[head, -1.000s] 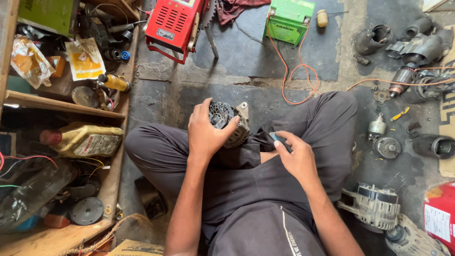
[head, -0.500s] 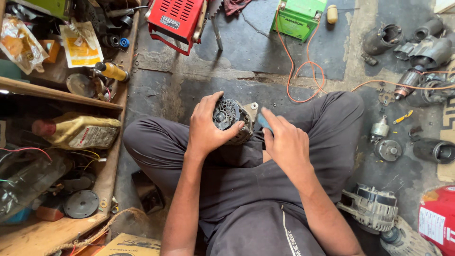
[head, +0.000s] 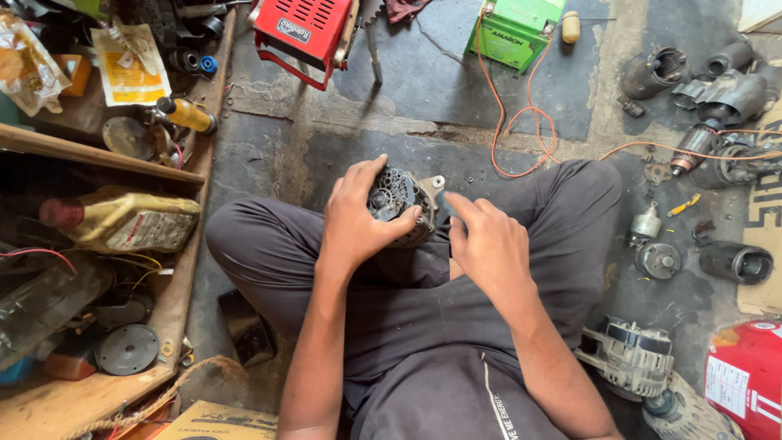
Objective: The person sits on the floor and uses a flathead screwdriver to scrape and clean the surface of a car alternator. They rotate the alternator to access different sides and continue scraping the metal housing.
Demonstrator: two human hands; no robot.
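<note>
Our left hand [head: 354, 224] grips one round motor part [head: 399, 200], half hidden. Our right hand [head: 485, 244] touches it; whether it holds anything, we cannot tell.

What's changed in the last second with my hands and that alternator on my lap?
The right hand moved up from the lap to the alternator; its fingertips now meet the alternator's right side. The small tool it held earlier can no longer be seen. The left hand kept gripping the alternator in the same place.
</note>
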